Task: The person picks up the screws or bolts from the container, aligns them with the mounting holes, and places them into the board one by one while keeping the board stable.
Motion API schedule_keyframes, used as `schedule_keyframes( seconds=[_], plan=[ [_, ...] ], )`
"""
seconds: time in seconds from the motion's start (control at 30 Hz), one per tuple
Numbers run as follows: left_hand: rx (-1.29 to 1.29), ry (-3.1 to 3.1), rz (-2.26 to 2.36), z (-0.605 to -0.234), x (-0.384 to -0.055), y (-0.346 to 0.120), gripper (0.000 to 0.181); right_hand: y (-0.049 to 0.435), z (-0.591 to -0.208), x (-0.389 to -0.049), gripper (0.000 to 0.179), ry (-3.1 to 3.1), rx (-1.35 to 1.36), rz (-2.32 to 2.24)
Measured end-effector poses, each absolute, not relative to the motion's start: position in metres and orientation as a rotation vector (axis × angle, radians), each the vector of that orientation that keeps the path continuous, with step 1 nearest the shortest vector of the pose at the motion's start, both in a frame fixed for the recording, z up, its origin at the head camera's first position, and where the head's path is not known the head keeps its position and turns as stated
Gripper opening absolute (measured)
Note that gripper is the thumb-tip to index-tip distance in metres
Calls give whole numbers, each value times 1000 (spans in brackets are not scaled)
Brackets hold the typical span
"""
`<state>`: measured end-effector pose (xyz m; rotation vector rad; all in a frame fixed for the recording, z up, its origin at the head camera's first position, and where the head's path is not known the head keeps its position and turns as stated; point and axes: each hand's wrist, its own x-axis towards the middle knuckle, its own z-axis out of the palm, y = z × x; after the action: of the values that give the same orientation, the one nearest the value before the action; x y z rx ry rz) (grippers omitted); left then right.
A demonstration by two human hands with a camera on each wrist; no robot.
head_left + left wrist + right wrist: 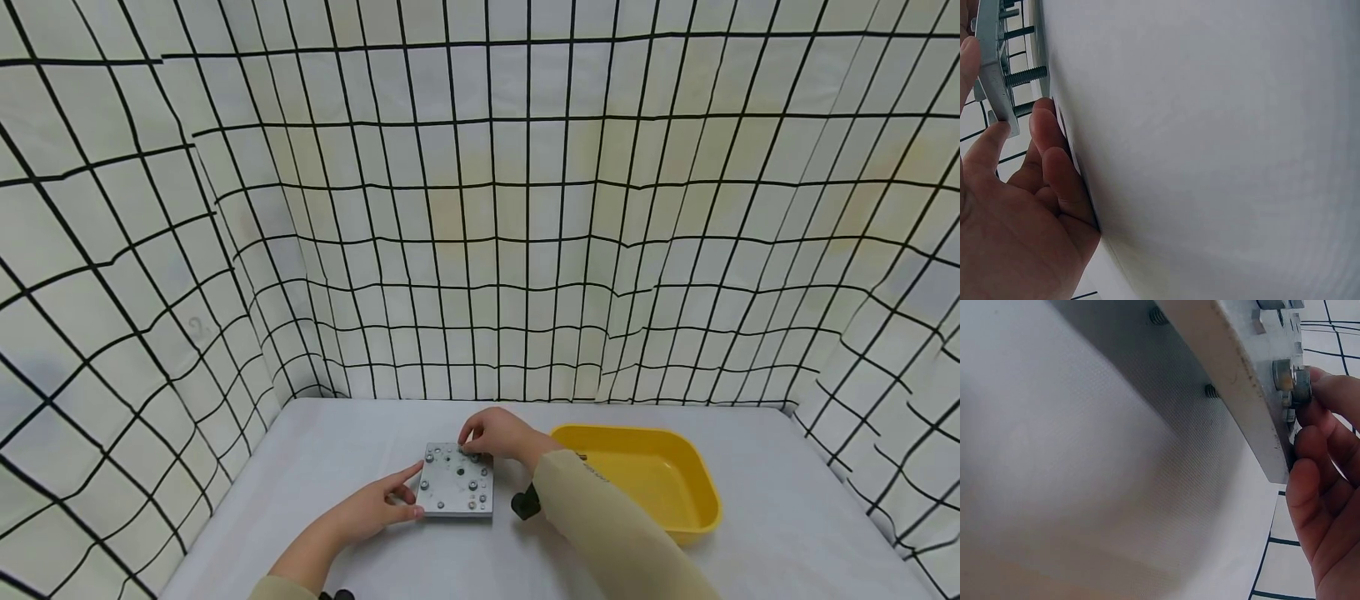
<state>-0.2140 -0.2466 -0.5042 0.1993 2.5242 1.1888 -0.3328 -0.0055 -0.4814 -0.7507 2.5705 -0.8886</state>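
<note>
A square metal plate studded with several bolts lies in front of me, its threaded ends sticking out underneath in the left wrist view. My left hand grips the plate's left side, thumb by the near corner and index finger farther up the edge. Its other fingers curl beside the bolt shanks under the plate. My right hand reaches over the far right corner. Between its thumb and fingers it pinches the knurled round head of a bolt, which stands on the plate's upper face beside another bolt head.
To the right stands a yellow tray with a few small dark parts near its left end, partly behind my right sleeve. A white cloth covers the table. White walls with a black grid surround it.
</note>
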Motion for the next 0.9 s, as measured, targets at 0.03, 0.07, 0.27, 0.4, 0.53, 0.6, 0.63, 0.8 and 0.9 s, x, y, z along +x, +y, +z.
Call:
schedule_keyframes(
  seconds=[0.03,0.07,0.27,0.4,0.53,0.6,0.63,0.8,0.9],
  plan=[
    [204,2523,1188,-504,-214,-247,83,-6,-482,-333,5,2573,-748,-888],
    [207,2524,1188,-504,-214,-247,83,-6,-482,-333,5,2574,-745,-890],
    [214,2517,1190,-504,-214,-247,83,-3,-480,-334,4,2584,-747,-869],
    [198,2516,1191,-504,-214,-247,83,2,-474,-334,10,2603,-780,-850],
    [178,2523,1182,-506,-216,-245,84,11,-466,-334,16,2612,-819,-844],
    [168,2527,1178,-507,-216,-245,85,17,-459,-333,18,2604,-828,-855],
    [169,2528,1177,-507,-216,-245,85,20,-456,-332,18,2603,-832,-855],
    [164,2529,1175,-507,-216,-245,87,41,-441,-328,12,2607,-874,-844],
    [164,2530,1173,-505,-215,-244,86,57,-436,-325,8,2623,-891,-818]
  ],
)
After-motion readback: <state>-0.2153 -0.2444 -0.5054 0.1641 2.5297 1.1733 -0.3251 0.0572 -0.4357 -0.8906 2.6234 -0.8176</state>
